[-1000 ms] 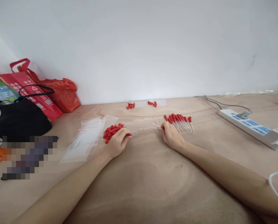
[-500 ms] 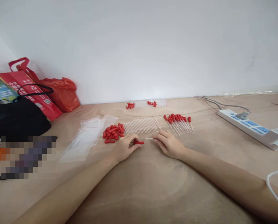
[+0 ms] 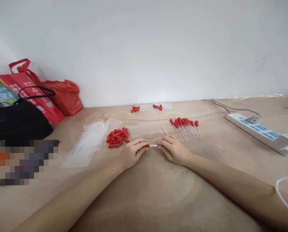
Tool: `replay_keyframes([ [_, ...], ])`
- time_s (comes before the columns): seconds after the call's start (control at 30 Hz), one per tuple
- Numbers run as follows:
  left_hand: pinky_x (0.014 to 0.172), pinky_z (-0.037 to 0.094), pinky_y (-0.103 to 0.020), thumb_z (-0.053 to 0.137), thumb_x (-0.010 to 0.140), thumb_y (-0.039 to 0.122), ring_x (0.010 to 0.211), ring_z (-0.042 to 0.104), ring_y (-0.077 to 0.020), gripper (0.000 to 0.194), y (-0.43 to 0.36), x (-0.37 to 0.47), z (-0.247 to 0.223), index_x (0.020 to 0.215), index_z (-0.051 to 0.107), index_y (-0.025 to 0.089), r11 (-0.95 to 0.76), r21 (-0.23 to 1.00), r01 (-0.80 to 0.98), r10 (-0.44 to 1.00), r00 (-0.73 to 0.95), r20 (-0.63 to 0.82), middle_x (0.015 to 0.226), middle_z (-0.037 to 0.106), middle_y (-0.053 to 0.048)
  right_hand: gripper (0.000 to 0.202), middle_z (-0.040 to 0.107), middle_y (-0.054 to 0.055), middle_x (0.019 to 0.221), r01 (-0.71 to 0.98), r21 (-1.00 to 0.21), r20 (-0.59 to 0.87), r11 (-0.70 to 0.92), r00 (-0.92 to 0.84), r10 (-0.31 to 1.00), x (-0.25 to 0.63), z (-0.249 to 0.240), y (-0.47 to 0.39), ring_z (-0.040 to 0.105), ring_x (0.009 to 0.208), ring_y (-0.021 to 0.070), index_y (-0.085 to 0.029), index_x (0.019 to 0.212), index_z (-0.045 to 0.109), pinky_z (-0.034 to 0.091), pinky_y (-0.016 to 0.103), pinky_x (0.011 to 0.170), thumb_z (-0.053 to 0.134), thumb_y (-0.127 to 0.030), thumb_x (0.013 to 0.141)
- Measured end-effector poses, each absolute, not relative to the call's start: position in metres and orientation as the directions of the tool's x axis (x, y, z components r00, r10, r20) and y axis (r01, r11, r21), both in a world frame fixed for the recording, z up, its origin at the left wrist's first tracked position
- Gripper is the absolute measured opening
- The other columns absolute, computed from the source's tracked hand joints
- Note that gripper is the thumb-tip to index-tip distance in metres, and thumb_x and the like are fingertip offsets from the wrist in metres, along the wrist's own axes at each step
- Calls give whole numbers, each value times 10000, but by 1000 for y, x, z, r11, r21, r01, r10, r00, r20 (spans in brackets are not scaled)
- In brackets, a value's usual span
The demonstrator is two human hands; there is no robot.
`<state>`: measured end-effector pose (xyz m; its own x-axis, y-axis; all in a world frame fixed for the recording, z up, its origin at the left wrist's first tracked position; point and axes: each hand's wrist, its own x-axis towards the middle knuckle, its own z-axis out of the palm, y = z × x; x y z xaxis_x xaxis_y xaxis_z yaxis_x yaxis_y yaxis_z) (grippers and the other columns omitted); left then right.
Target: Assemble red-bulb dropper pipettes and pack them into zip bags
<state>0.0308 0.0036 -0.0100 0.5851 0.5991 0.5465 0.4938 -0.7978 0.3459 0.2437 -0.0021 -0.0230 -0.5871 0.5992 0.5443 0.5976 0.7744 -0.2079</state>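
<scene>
My left hand [image 3: 133, 153] is closed on a red rubber dropper bulb [image 3: 147, 146], of which only the open end shows past the fingertips. My right hand [image 3: 173, 149] pinches a clear dropper tube [image 3: 154, 146], its end meeting the bulb; how far it is inside I cannot tell. Left of my left hand lies a pile of red bulbs [image 3: 117, 136]. Beyond both hands a row of clear tubes [image 3: 147, 130] is laid side by side. Several droppers with bulbs fitted [image 3: 186, 126] lie together behind my right hand.
Clear zip bags [image 3: 87, 143] lie on the wooden table [image 3: 156, 196] at left. More red bulbs [image 3: 135, 109] sit near the wall. A white power strip [image 3: 260, 130] is at right, a white cable [image 3: 280, 193] by my right forearm. Bags [image 3: 64, 96] stand at far left.
The gap between bulb and tube has closed, and they now touch in line. My left fingers have closed further over the bulb, hiding most of it.
</scene>
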Motion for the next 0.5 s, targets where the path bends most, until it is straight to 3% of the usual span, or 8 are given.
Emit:
replay_keyframes([
  [0.2, 664, 466, -239, 404, 865, 174, 732, 571, -132, 157, 1, 34, -10, 912, 550, 137, -806, 348, 478, 590, 614, 524, 801, 606, -45, 204, 592, 39, 776, 548, -204, 575, 811, -604, 553, 242, -24, -1, 510, 700, 127, -162, 953, 560, 302, 272, 662, 378, -187, 864],
  [0.5, 653, 444, -223, 419, 865, 184, 721, 565, -130, 141, 0, 31, -14, 868, 551, 133, -835, 304, 459, 549, 648, 527, 772, 602, -42, 196, 602, 18, 733, 538, -136, 586, 832, -633, 505, 244, -20, 1, 485, 634, 106, -177, 873, 604, 226, 286, 646, 410, -183, 846],
])
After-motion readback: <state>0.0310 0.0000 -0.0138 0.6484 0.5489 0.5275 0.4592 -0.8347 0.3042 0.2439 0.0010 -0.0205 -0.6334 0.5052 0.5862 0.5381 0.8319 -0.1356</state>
